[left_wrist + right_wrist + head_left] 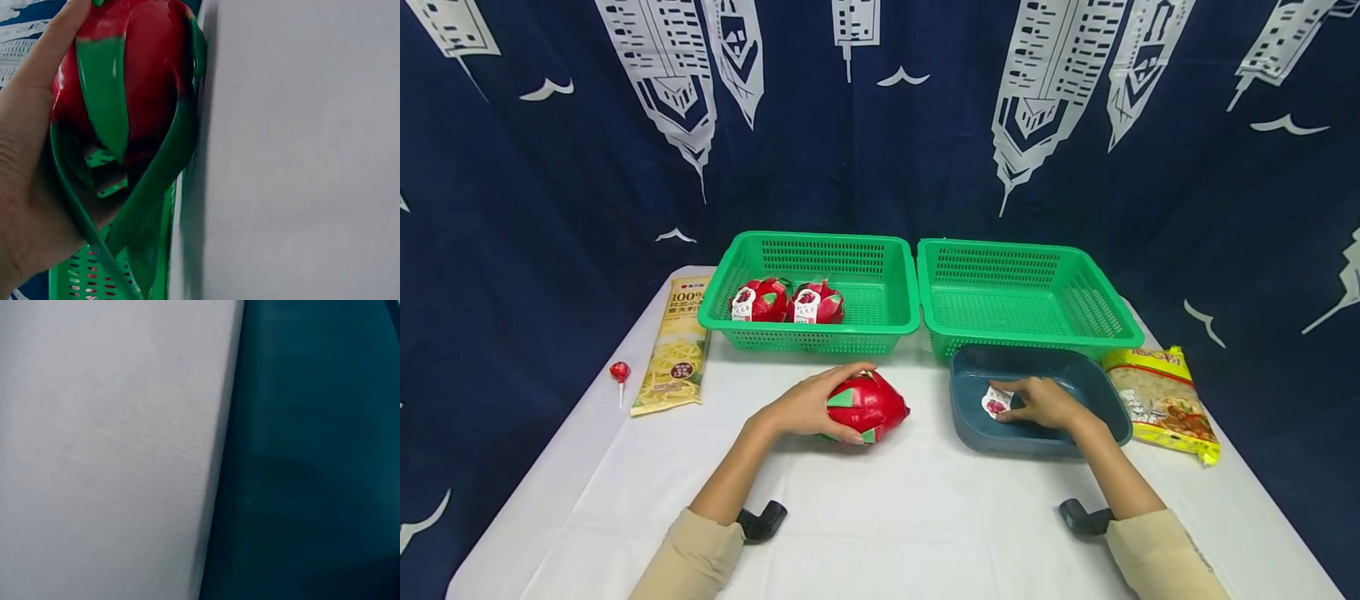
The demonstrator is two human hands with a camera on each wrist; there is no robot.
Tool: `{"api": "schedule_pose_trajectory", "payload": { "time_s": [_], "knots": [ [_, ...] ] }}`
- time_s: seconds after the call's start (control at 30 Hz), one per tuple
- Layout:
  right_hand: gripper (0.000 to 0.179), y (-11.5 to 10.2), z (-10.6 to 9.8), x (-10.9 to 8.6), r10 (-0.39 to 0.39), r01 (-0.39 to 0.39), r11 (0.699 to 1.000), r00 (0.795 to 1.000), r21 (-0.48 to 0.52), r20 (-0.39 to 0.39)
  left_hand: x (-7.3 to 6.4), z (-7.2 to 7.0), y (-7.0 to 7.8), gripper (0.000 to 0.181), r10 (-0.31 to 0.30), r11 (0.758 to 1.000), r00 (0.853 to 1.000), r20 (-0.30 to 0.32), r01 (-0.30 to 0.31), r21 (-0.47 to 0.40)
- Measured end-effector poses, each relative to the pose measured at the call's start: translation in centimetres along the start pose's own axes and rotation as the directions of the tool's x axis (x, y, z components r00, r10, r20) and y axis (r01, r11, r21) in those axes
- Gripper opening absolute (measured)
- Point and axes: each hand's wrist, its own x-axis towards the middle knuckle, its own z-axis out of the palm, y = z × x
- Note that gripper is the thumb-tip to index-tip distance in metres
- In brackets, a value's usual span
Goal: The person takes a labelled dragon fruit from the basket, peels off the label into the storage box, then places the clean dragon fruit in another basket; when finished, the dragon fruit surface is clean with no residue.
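Finding, spatial: the dragon fruit (874,408) sits at the fingertip side of the left hand (812,406), at 3 o'clock from that palm. Its long axis runs roughly from 9 to 3 o'clock, with the pointed tip at 3, directed toward the right hand (1045,404). The left hand is the nearer, being in contact; the right is at 3 o'clock, apart, with bare table (880,508) and the wall of the tub (1033,444) between.

Finding, left hand: fingers and thumb are curved around the fruit, the thumb on the near side and the fingers over the far side. The left wrist view agrees, showing a green flap (103,94) against red skin.

Finding, right hand: finger and thumb pinch a small printed label (997,402), which lies at 9 o'clock from the hand, within the tub's outline. The right wrist view shows table and tub wall but no fingers, so the firmness of the pinch cannot be confirmed, nor whether the label touches the tub's floor.

Surroundings: at 11 o'clock from the fruit stands a green basket (805,340) holding two labelled fruits (771,300). A second basket (1037,339) is at 2 o'clock.
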Motion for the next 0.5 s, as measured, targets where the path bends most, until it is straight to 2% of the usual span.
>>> {"api": "schedule_pose_trajectory", "payload": {
  "time_s": [0.17,0.33,0.43,0.5],
  "knots": [
    [0.07,0.3,0.0,-0.2,0.01,-0.01,1.0,1.0,0.008,-0.009,0.0,-0.6,0.6,0.095,0.005,0.997,0.994,0.114,0.005,-0.082],
    [0.072,0.2,-0.3,-0.5,-0.023,0.023,1.0,1.0,0.014,-0.007,-0.5,-2.2,0.7,0.09,-0.019,0.99,0.974,0.224,0.05,-0.135],
    [0.07,-0.6,-1.5,-1.2,-0.031,0.03,0.999,0.999,0.036,0.013,-1.1,-3.1,0.6,0.086,-0.018,0.981,0.961,0.276,0.069,-0.179],
    [0.066,-1.4,-2.9,-1.9,-0.046,0.047,0.998,0.999,0.041,-0.006,-1.5,-3.5,0.5,0.085,-0.001,0.974,0.955,0.298,0.068,-0.215]
  ]
}}
